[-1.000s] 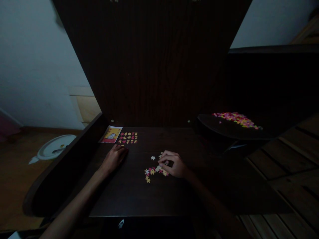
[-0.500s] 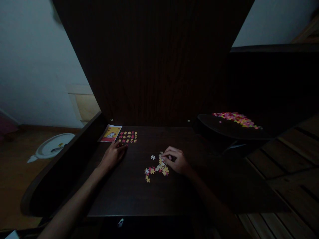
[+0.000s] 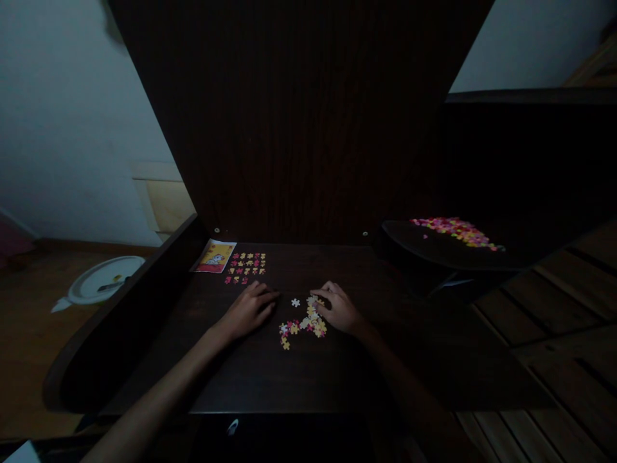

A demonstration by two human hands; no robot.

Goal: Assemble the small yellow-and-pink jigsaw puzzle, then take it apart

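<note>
My left hand (image 3: 248, 311) lies low over the dark tabletop, fingers stretched to the right, with nothing visible in them. Just beyond it, small pink and yellow jigsaw pieces (image 3: 249, 263) are laid out in rows. My right hand (image 3: 341, 310) is at the right edge of a loose heap of jigsaw pieces (image 3: 308, 323). Its thumb and index finger are apart and touch or hover over the heap's upper pieces; the other fingers curl behind. One pale jigsaw piece (image 3: 295, 302) lies by itself between the two hands.
A picture sheet (image 3: 213, 256) with a white animal on yellow and red lies left of the rows. A colourful heap of small pieces (image 3: 457, 231) rests on the side shelf (image 3: 419, 247). A raised side panel (image 3: 120, 308) borders the left, and a white oval lid or tray (image 3: 99, 283) lies beyond it.
My left hand has moved right and nearer, away from the rows, uncovering pieces in the lowest row. My right thumb and index finger have spread a little over the heap.
</note>
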